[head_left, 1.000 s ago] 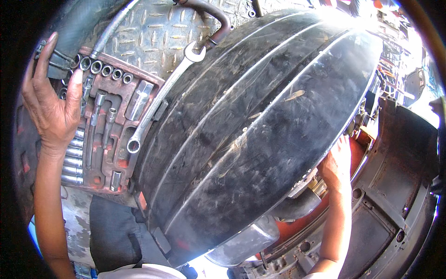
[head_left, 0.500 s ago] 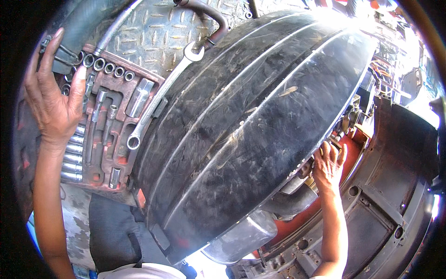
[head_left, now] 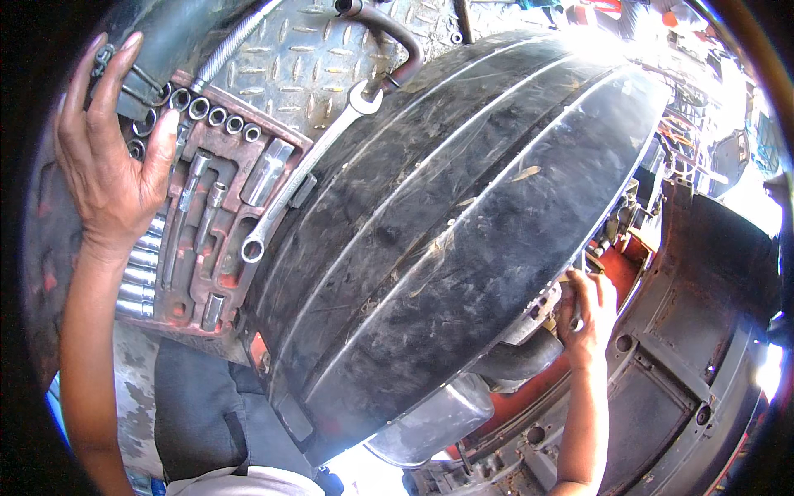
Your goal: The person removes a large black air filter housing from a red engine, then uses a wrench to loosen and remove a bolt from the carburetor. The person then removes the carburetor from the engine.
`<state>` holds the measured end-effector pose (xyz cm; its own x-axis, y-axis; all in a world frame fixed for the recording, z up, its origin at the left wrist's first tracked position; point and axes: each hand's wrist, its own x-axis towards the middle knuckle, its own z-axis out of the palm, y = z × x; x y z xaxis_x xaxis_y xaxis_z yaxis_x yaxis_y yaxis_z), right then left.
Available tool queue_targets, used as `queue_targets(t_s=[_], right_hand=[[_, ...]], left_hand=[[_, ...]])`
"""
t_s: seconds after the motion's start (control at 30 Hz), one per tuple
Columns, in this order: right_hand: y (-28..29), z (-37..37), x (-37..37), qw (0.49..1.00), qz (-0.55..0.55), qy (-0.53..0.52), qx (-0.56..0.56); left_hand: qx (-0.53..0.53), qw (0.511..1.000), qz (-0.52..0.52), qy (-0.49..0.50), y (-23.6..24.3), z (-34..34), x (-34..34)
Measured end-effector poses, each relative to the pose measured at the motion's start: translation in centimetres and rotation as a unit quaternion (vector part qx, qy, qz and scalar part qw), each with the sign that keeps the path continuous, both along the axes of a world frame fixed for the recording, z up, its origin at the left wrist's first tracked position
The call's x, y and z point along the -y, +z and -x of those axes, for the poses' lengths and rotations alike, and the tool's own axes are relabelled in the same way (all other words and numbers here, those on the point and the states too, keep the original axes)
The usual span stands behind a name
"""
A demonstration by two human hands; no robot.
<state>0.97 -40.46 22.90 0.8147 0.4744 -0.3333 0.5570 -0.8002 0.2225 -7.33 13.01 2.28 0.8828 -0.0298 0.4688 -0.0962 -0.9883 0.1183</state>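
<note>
My left hand (head_left: 116,169) is open with its fingers spread, over the left side of a worn red socket-set tray (head_left: 198,273). The tip of its thumb is beside a row of small sockets (head_left: 217,116). On the right, my right hand (head_left: 589,318) is curled round a slim metal tool (head_left: 576,321) at the edge of the engine compartment. Part of that tool shows between the fingers; its working end is hidden. A large combination wrench (head_left: 318,161) lies along the tray's right edge, against a big black ribbed panel (head_left: 447,240).
The black panel spans the middle, between the tray and the vehicle's open bay. A diamond-plate metal surface (head_left: 289,62) and a bent pipe (head_left: 401,41) are at the back. A dark metal body frame (head_left: 662,372) fills the right side. A black pad (head_left: 198,405) lies near me.
My right hand has turned and closed, and the slim metal tool now shows in it. My left hand stays spread over the tray. The whole view has shifted slightly.
</note>
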Motion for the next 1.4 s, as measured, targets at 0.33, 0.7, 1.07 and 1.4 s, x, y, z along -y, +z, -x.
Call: queue_targets(t_s=[0.33,0.7,1.07,1.4], right_hand=[[-0.7,-0.9,-2.8,0.936,-0.26,-0.228,0.061],[-1.4,-0.9,-0.4,0.997,-0.052,0.01,0.055],[-3.2,-1.2,3.0,0.994,-0.045,0.095,0.043],[-4.4,-1.4,4.3,0.99,-0.041,0.113,0.07]], left_hand=[[-0.009,1.0,0.001,0.002,-0.2,0.0,-0.2],[-0.01,1.0,0.008,-0.008,-0.2,0.0,-0.3],[-0.008,1.0,0.007,-0.016,-0.9,0.2,-0.7],[-0.007,1.0,0.001,-0.009,-1.0,0.3,-0.8]])
